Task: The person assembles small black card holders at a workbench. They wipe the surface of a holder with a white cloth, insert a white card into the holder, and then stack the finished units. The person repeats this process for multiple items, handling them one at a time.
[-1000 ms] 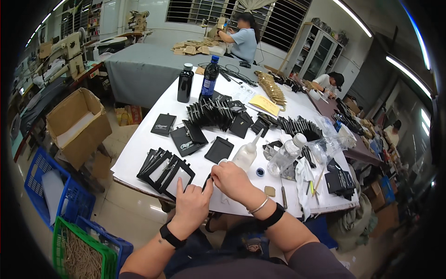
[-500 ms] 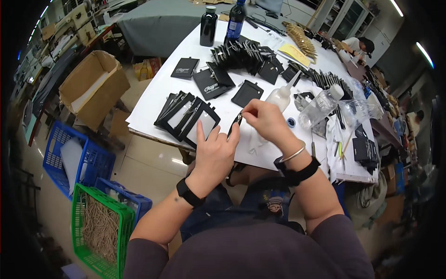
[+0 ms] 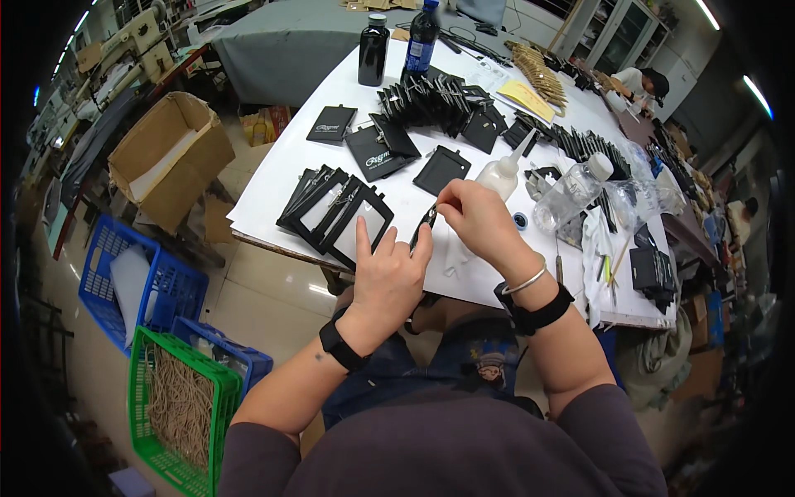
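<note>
The black piece [image 3: 425, 222] slants between both hands, left of the squeeze bottle [image 3: 499, 179]. The left hand [image 3: 387, 282] has its index finger straight and spread from the rest, its tip over the open wallets [image 3: 325, 222] farther left of the bottle; its thumb lies against the piece, and I cannot tell whether hidden fingers clasp it from behind. The right hand [image 3: 479, 217], partly in front of the bottle, has thumb and index tips pressed together, pinching the piece's upper end. A flat wallet [image 3: 441, 171] lies just left of the bottle, a cap [image 3: 520, 220] near its right side, and a clear bottle [image 3: 570, 197] beyond that cap
</note>
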A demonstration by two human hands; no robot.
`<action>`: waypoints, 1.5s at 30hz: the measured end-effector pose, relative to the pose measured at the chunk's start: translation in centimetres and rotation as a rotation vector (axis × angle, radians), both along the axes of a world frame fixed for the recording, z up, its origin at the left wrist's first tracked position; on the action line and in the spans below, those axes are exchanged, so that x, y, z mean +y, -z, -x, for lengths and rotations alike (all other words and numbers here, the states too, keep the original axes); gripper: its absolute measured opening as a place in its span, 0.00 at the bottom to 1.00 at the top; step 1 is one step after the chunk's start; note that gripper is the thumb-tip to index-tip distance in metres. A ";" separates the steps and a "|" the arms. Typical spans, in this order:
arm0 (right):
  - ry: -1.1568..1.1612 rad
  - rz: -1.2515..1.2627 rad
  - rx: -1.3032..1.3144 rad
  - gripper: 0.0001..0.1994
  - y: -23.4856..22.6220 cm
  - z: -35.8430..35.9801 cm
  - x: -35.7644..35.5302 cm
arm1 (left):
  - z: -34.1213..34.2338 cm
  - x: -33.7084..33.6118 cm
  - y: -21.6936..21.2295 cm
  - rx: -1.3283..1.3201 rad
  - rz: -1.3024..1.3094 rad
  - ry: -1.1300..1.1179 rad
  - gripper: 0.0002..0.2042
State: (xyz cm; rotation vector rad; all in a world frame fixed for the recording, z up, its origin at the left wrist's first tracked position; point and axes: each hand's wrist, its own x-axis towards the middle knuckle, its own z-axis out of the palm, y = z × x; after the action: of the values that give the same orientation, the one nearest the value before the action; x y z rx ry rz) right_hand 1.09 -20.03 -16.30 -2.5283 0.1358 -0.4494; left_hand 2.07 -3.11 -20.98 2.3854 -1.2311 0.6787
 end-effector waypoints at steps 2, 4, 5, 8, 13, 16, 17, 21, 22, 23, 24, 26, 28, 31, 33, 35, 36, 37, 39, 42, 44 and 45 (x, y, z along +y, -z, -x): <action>0.005 0.008 -0.041 0.04 0.4 0.5 0.3 | 0.1 -0.1 -0.1 0.001 0.010 -0.009 0.23; 0.045 -0.003 -0.114 0.03 0.7 0.9 0.9 | 0.1 -0.2 -0.1 0.000 0.022 -0.016 0.23; 0.050 -0.020 -0.158 0.03 1.2 1.1 1.1 | 0.1 -0.2 -0.2 0.004 0.034 -0.012 0.23; 0.048 -0.040 -0.260 0.03 1.8 1.4 1.9 | 0.0 -0.3 -0.2 0.005 0.056 -0.005 0.22; 0.048 0.013 -0.330 0.03 2.0 1.6 2.6 | -0.2 -0.4 0.1 -0.019 0.064 -0.011 0.20; 0.000 0.100 -0.270 0.04 1.7 1.2 2.6 | -0.2 -0.4 0.3 -0.011 0.076 -0.014 0.19; -0.035 0.164 -0.217 0.05 1.1 1.1 2.1 | -0.2 -0.4 0.2 -0.022 0.073 -0.005 0.19; -0.133 -0.045 -0.067 0.05 0.0 0.6 0.5 | -0.1 -0.4 -0.3 -0.013 0.056 0.006 0.19; -0.111 -0.016 -0.145 0.05 0.2 0.6 0.6 | -0.1 -0.4 -0.5 0.004 0.051 0.003 0.18; -0.100 0.008 -0.218 0.05 0.9 0.8 0.9 | -0.2 -0.3 -0.3 0.000 0.065 0.003 0.18; -0.088 0.033 -0.291 0.05 1.6 1.0 1.2 | -0.2 -0.3 -0.1 -0.005 0.079 0.003 0.18; -0.097 0.126 -0.336 0.05 2.0 1.2 1.5 | -0.2 -0.4 0.0 -0.015 0.090 -0.001 0.18; -0.107 0.319 -0.392 0.06 2.0 1.3 1.8 | -0.3 -0.4 0.0 -0.026 0.085 -0.009 0.18; -0.065 0.311 -0.396 0.06 2.6 1.4 2.3 | -0.3 -0.4 0.1 0.004 0.041 -0.041 0.23; -0.027 0.156 -0.332 0.06 2.2 1.3 2.0 | -0.3 -0.1 -0.2 0.020 0.031 -0.027 0.23; 0.002 0.140 -0.330 0.06 1.9 1.1 1.9 | -0.3 -0.1 -0.2 0.016 0.028 -0.018 0.23; 0.012 0.202 -0.359 0.05 1.8 1.0 2.0 | -0.2 -0.1 -0.1 0.004 0.029 -0.015 0.23; 0.022 0.263 -0.388 0.05 1.8 0.9 2.1 | -0.1 -0.2 0.0 -0.008 0.030 -0.012 0.23; 0.037 0.323 -0.395 0.05 1.8 0.7 2.2 | 0.0 -0.2 0.1 -0.038 0.026 -0.017 0.23; 0.067 0.141 -0.296 0.05 2.1 0.2 1.5 | 0.1 -0.3 0.1 -0.060 0.028 -0.017 0.23; 0.082 -0.044 -0.189 0.05 1.8 0.1 0.8 | 0.1 -0.3 0.2 -0.061 0.028 -0.014 0.22; 0.084 -0.124 -0.132 0.05 1.5 0.1 0.4 | 0.2 -0.3 0.3 -0.059 0.025 -0.012 0.22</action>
State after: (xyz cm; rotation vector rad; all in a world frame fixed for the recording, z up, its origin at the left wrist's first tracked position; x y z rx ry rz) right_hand 0.96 -19.67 -17.78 -2.3706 0.2137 -0.6208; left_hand 1.90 -3.43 -21.28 2.3692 -1.2259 0.7691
